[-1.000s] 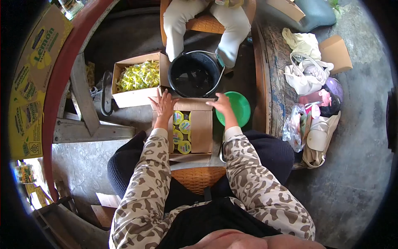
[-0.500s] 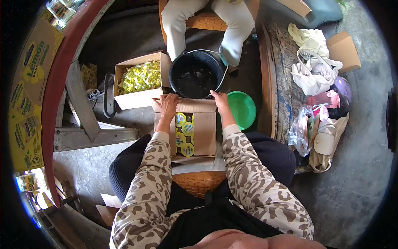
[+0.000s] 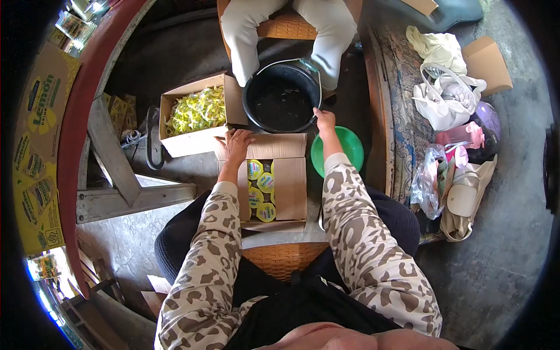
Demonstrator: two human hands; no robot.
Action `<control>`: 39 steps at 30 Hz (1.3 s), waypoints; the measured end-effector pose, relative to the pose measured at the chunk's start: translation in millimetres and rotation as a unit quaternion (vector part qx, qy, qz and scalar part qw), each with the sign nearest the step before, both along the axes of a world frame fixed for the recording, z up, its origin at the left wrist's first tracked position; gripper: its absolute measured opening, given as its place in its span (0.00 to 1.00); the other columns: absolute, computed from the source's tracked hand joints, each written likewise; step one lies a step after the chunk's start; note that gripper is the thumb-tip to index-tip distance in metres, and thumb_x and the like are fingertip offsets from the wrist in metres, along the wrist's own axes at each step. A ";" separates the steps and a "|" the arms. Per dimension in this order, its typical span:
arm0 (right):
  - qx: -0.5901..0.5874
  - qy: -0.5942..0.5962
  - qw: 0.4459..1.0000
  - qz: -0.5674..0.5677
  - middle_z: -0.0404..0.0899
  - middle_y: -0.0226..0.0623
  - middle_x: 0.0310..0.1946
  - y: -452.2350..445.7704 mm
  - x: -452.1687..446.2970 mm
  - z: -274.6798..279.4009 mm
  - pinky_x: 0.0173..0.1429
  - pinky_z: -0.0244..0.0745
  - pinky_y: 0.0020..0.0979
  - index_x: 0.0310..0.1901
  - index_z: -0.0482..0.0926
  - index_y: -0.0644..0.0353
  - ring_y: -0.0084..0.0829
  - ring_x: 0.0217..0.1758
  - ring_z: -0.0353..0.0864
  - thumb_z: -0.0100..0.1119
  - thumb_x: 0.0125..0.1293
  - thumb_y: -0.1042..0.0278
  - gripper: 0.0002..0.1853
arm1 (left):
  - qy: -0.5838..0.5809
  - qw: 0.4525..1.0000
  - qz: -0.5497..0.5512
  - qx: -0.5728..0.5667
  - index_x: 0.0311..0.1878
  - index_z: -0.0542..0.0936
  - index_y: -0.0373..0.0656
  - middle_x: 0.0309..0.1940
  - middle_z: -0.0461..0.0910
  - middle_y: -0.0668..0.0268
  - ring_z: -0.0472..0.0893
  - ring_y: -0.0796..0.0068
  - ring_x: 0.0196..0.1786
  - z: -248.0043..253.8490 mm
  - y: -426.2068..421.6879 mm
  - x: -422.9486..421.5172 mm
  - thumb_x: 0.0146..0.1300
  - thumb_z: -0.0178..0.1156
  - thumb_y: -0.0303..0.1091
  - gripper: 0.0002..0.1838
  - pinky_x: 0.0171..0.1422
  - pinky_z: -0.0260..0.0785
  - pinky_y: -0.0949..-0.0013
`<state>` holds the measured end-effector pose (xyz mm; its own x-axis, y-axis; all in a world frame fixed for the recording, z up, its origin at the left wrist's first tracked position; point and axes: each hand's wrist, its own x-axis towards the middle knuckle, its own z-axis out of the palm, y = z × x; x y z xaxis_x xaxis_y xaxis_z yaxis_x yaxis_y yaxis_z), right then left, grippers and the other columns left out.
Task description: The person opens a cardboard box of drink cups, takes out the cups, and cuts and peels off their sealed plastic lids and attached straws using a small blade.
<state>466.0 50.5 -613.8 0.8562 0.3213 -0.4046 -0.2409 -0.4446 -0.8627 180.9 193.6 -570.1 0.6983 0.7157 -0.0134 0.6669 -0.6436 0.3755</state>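
Head view: the right hand is grasping the black bucket at its near right rim, the bucket's body lying forward and left of that grip. The left hand is resting at the far left corner of the open carton, fingers bent over a flap; cannot tell whether they are pinching it. The carton is sitting between bucket and wearer, its visible strip of lemon cups running front to back. The green basin is lying beside the right wrist.
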 end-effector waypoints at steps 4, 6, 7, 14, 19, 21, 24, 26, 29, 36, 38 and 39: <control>-0.041 -0.031 0.999 0.006 0.85 0.50 0.36 3.2 32.5 -11.7 0.49 0.72 0.44 0.36 0.85 0.64 0.48 0.43 0.83 0.68 0.58 0.48 0.22 | 0.024 1.000 -0.008 -0.003 0.50 0.82 0.65 0.53 0.78 0.82 0.65 0.62 0.69 -11.1 10.7 5.0 0.63 0.60 0.51 0.14 0.68 0.25 0.17; -0.046 -0.064 0.997 0.010 0.85 0.50 0.40 8.2 48.6 -33.1 0.53 0.73 0.44 0.41 0.86 0.62 0.50 0.48 0.83 0.68 0.58 0.47 0.23 | 0.041 0.999 -0.013 -0.026 0.52 0.81 0.64 0.57 0.76 0.81 0.63 0.61 0.71 -8.9 13.8 7.4 0.64 0.58 0.52 0.15 0.68 0.25 0.17; -0.037 -0.061 0.997 -0.020 0.84 0.39 0.34 11.4 47.9 -23.5 0.47 0.71 0.34 0.39 0.85 0.69 0.27 0.37 0.79 0.69 0.60 0.55 0.20 | 0.043 0.999 -0.012 -0.028 0.52 0.81 0.64 0.57 0.76 0.81 0.63 0.61 0.71 -11.6 16.3 8.0 0.64 0.58 0.52 0.15 0.68 0.25 0.17; -0.132 -0.111 0.985 -0.006 0.85 0.44 0.39 19.1 60.6 14.1 0.50 0.72 0.37 0.44 0.85 0.63 0.37 0.44 0.83 0.68 0.60 0.51 0.22 | 0.136 0.989 -0.032 -0.049 0.63 0.74 0.66 0.69 0.65 0.73 0.54 0.55 0.76 -60.9 38.8 17.1 0.63 0.61 0.52 0.24 0.65 0.33 0.13; -0.124 -0.086 0.989 0.005 0.85 0.43 0.43 16.7 59.1 18.0 0.54 0.72 0.37 0.46 0.85 0.61 0.38 0.48 0.83 0.67 0.60 0.49 0.22 | 0.189 0.979 -0.028 -0.078 0.73 0.59 0.77 0.79 0.45 0.72 0.41 0.55 0.80 -73.5 30.2 24.7 0.64 0.59 0.52 0.34 0.66 0.31 0.14; -0.131 -0.091 0.987 -0.008 0.85 0.43 0.44 17.7 55.5 22.2 0.55 0.72 0.37 0.47 0.85 0.60 0.38 0.49 0.83 0.67 0.60 0.49 0.23 | 0.210 0.973 -0.023 -0.097 0.74 0.57 0.78 0.80 0.42 0.73 0.40 0.56 0.81 -78.1 26.9 27.0 0.64 0.59 0.53 0.35 0.66 0.30 0.14; -0.130 -0.087 0.988 -0.004 0.85 0.43 0.45 15.4 50.5 28.9 0.56 0.71 0.36 0.48 0.85 0.60 0.38 0.50 0.83 0.67 0.60 0.48 0.24 | 0.262 0.956 -0.033 -0.129 0.75 0.55 0.78 0.80 0.36 0.76 0.39 0.61 0.81 -84.1 25.1 27.0 0.67 0.54 0.57 0.34 0.68 0.29 0.16; -0.127 -0.070 0.989 -0.012 0.85 0.42 0.45 16.1 49.6 32.3 0.56 0.71 0.35 0.49 0.85 0.59 0.38 0.50 0.83 0.67 0.60 0.48 0.24 | 0.298 0.943 -0.046 -0.142 0.75 0.54 0.77 0.80 0.35 0.77 0.39 0.64 0.81 -92.3 26.1 26.8 0.68 0.49 0.60 0.33 0.68 0.29 0.16; -0.123 -0.086 0.989 -0.008 0.85 0.42 0.45 13.9 46.4 34.9 0.57 0.71 0.35 0.49 0.85 0.59 0.38 0.51 0.83 0.66 0.59 0.47 0.24 | 0.323 0.932 -0.061 -0.152 0.75 0.53 0.77 0.80 0.34 0.77 0.39 0.66 0.81 -96.5 28.9 27.2 0.69 0.46 0.62 0.32 0.69 0.28 0.17; -0.103 -0.108 0.988 -0.036 0.85 0.43 0.46 11.8 32.2 41.9 0.58 0.71 0.35 0.49 0.85 0.58 0.37 0.54 0.82 0.65 0.59 0.43 0.27 | 0.397 0.909 -0.075 -0.108 0.71 0.66 0.64 0.73 0.59 0.66 0.58 0.61 0.75 -161.1 21.6 7.6 0.70 0.47 0.54 0.27 0.73 0.41 0.28; -0.068 -0.040 0.995 -0.061 0.85 0.40 0.40 3.6 25.8 35.7 0.53 0.73 0.35 0.42 0.85 0.62 0.35 0.46 0.83 0.63 0.61 0.40 0.27 | 0.429 0.893 -0.098 -0.098 0.67 0.72 0.61 0.67 0.71 0.63 0.67 0.59 0.71 -147.3 16.3 6.3 0.69 0.48 0.54 0.25 0.74 0.45 0.32; -0.023 -0.049 0.997 -0.047 0.82 0.35 0.32 -1.3 19.1 27.4 0.47 0.73 0.35 0.33 0.83 0.65 0.32 0.37 0.81 0.60 0.63 0.38 0.29 | 0.337 0.928 -0.078 -0.136 0.64 0.75 0.59 0.65 0.73 0.63 0.70 0.59 0.68 -145.6 19.7 0.4 0.69 0.48 0.54 0.23 0.73 0.46 0.31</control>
